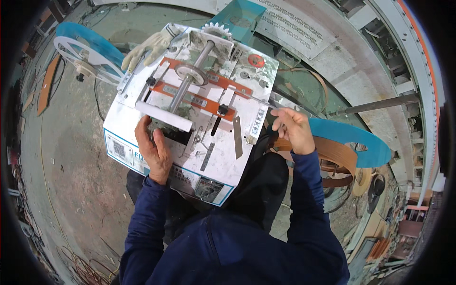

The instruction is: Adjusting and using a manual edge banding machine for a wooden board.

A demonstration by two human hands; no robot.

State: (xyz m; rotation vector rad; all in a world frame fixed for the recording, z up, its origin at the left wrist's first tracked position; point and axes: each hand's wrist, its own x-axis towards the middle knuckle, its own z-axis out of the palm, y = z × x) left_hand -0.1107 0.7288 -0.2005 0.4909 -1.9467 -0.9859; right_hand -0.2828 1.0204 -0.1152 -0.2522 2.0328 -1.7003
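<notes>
In front of me stands a white-topped machine (223, 166) with a metal shaft (179, 97) and a round wheel (191, 74) across two orange guide bars (184, 95). My left hand (156, 149) is at its near left, thumb and fingers apart, beside a white crossbar (164, 116) and a dark opening. Some of its fingertips are hidden by the crossbar. My right hand (293, 130) is off the right edge, fingers curled together at the end of a thin metal rod (254, 98) that reaches from the orange bars. A flat grey blade (237, 137) lies on the top between my hands.
A pale work glove (149, 50) lies on the machine's far left corner. Blue discs flank the machine: one on the left (88, 42), another on the right (349, 142) over a roll of brown edging strip (327, 154). A metal bar (380, 104) juts from the right. Scraps litter the floor.
</notes>
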